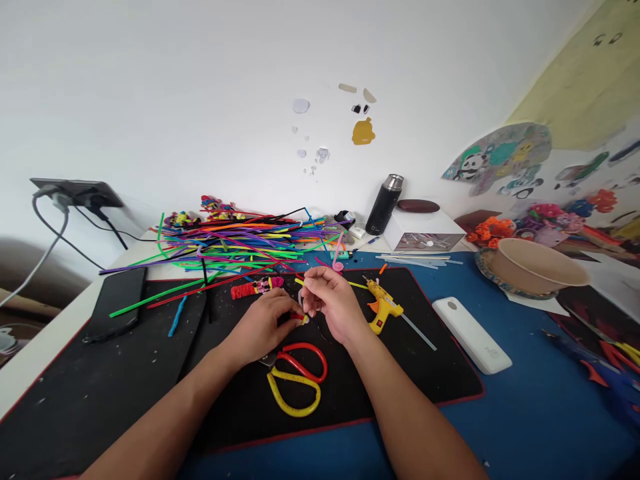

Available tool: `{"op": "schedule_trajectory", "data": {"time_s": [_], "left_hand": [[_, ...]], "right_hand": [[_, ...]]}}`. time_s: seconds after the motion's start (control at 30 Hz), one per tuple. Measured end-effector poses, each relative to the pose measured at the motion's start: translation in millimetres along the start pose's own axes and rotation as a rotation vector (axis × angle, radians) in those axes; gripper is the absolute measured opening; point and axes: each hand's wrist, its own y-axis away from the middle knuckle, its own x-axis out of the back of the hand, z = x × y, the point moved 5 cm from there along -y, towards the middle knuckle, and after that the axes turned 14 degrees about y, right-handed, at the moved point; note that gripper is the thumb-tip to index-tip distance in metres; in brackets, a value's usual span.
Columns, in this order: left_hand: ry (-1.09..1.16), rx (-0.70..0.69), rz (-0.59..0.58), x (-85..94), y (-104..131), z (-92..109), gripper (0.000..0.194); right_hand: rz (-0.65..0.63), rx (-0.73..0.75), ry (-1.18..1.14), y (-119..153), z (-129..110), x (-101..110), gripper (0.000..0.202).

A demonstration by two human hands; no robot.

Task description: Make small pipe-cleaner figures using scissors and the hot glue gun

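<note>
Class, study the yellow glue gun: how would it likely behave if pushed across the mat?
The glue gun would probably slide or pivot rather than roll, since it lies on its side. The translucent glue stick jutting from its back might snag or swing around.

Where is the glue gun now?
In the head view, right of centre, the yellow glue gun lies on the black mat, between the right hand and the white power bank.

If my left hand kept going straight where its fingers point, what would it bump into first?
Probably your right hand, just ahead of your left hand. Depth is hard to judge here, so it might slip underneath, towards the yellow glue gun.
</note>
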Motion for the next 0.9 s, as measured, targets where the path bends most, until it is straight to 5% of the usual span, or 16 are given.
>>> {"op": "schedule_trajectory", "data": {"time_s": [0.13,0.23,0.37,0.57,0.9], "left_hand": [[-0.138,-0.075,-0.022,-1.7,-0.7,-4.4,0.009],[-0.15,-0.058,0.066,5.4,-1.6,-7.6,0.012],[0.142,0.114,0.272,23.1,-0.8,-14.0,0.015],[0.737,0.294,0.273,25.2,-1.8,-13.6,0.032],[0.897,0.317,0.289,21.0,-1.6,-8.9,0.032]], "right_hand": [[-0.014,0.022,0.068,0.5,3.3,-6.2,0.028],[-0.024,0.031,0.121,1.2,5.2,-9.5,0.027],[-0.028,0.036,0.168,2.1,7.4,-10.7,0.026],[-0.025,0.039,0.201,3.3,11.7,-12.3,0.027],[-0.088,0.007,0.257,5.7,12.8,-18.0,0.031]]}}
